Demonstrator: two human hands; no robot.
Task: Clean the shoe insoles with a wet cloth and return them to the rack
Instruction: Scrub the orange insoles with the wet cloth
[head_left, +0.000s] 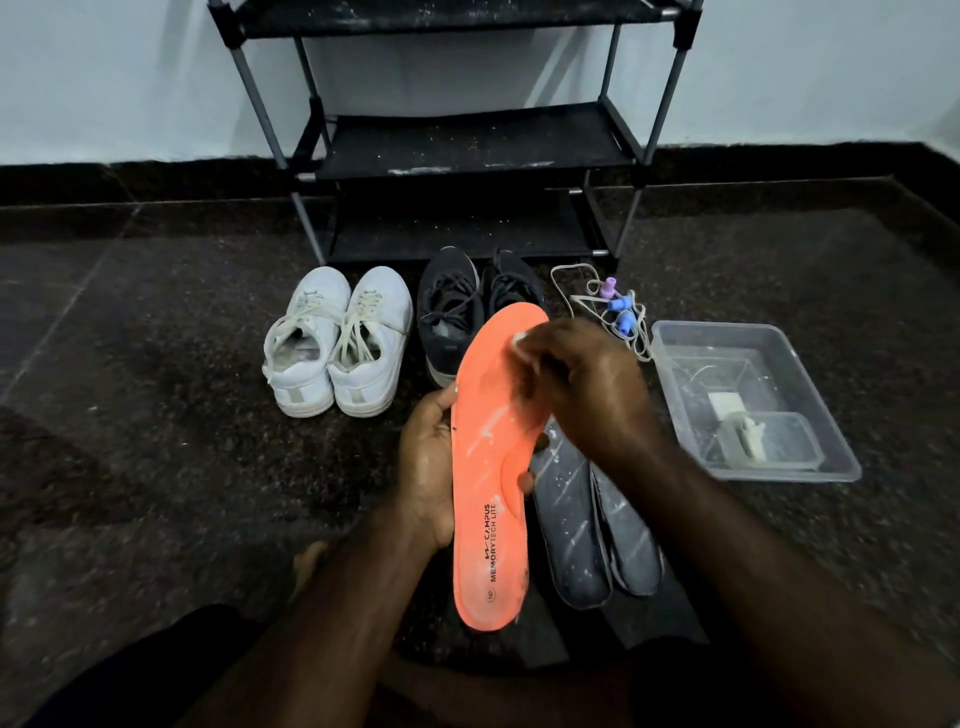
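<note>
One orange insole (491, 467) sits in your left hand (428, 467); your right hand (582, 384) pinches the cloth (519, 343) at its toe. Two grey insoles (597, 525) lie speckled at three o'clock. Rack (457, 140) at twelve holds none yet.

A pair of white sneakers (337, 340) stands on the dark speckled stone floor (156, 338), heels toward the camera. Just right of them sits a pair of black sneakers (462, 306). Farther right lies a tangle of white cord (576, 299) with purple and blue plastic pieces (618, 306). Behind everything runs a pale wall (104, 78).
</note>
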